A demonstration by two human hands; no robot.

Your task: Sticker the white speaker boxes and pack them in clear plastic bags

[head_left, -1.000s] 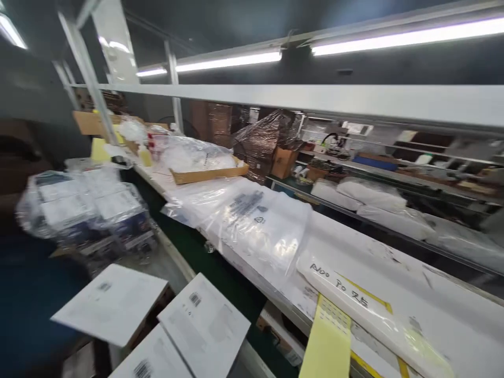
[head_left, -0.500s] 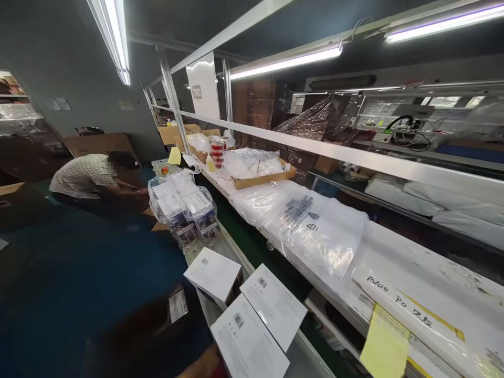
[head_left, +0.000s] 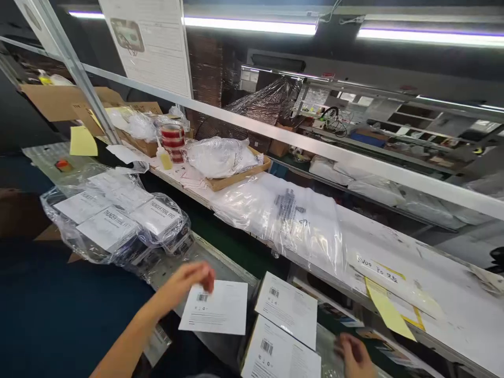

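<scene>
My left hand (head_left: 195, 277) is over the far left corner of a white box (head_left: 220, 310) with a barcode on top, its fingers curled and partly blurred. Right of that box, two more white boxes (head_left: 289, 310) stand side by side on the lower grey surface (head_left: 232, 270). My right hand (head_left: 352, 352) is at the bottom, to the right of these boxes, fingers bent and blurred. Clear plastic wraps a group of boxes (head_left: 108, 228) with white tops at the left.
A white shelf (head_left: 397, 239) runs along the right, bearing plastic bags (head_left: 291, 218), a shallow cardboard tray (head_left: 236, 178), red tape rolls (head_left: 172, 142) and a small bottle (head_left: 164, 157). A metal post (head_left: 76, 68) rises at the left. Yellow paper (head_left: 388, 310) hangs over the shelf edge.
The view has turned right and come nearer the shelf. My left hand has moved up to the single box; my right hand has come into view. The bending person has left view.
</scene>
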